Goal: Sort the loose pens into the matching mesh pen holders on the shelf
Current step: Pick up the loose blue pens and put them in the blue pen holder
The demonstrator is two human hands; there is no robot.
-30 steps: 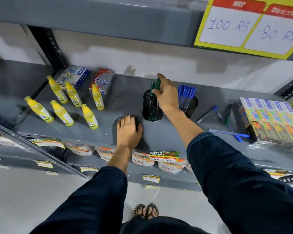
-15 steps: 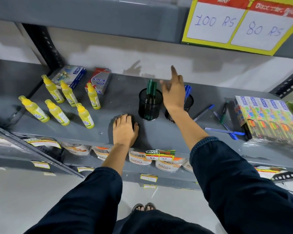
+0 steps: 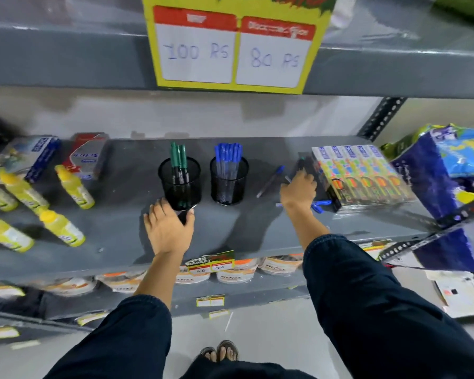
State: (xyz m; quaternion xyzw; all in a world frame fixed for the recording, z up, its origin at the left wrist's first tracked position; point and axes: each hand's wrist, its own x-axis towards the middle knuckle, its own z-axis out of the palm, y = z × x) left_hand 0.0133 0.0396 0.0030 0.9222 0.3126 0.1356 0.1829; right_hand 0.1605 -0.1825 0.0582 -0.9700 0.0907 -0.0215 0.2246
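Observation:
Two black mesh holders stand mid-shelf. The left holder (image 3: 179, 187) has green pens (image 3: 178, 157) in it, the right holder (image 3: 228, 184) blue pens (image 3: 228, 154). My left hand (image 3: 169, 228) lies flat on the grey shelf (image 3: 121, 228), fingertips at the left holder's base. My right hand (image 3: 298, 191) is down over the loose pens beside the pencil boxes, fingers curled. A dark green pen (image 3: 301, 161) shows just past its fingertips. One loose blue pen (image 3: 271, 180) lies left of that hand, and more blue pens (image 3: 321, 205) lie under the wrist.
Colour pencil boxes (image 3: 361, 176) sit right of the loose pens. Yellow bottles (image 3: 74, 187) and two flat boxes (image 3: 28, 157) fill the shelf's left side. A price sign (image 3: 236, 50) hangs from the shelf above. Bags (image 3: 449, 173) crowd the right edge.
My right hand left the green pen in the left holder and moved right, down onto the loose pens. The left hand shifted closer to the left holder. The view swung right.

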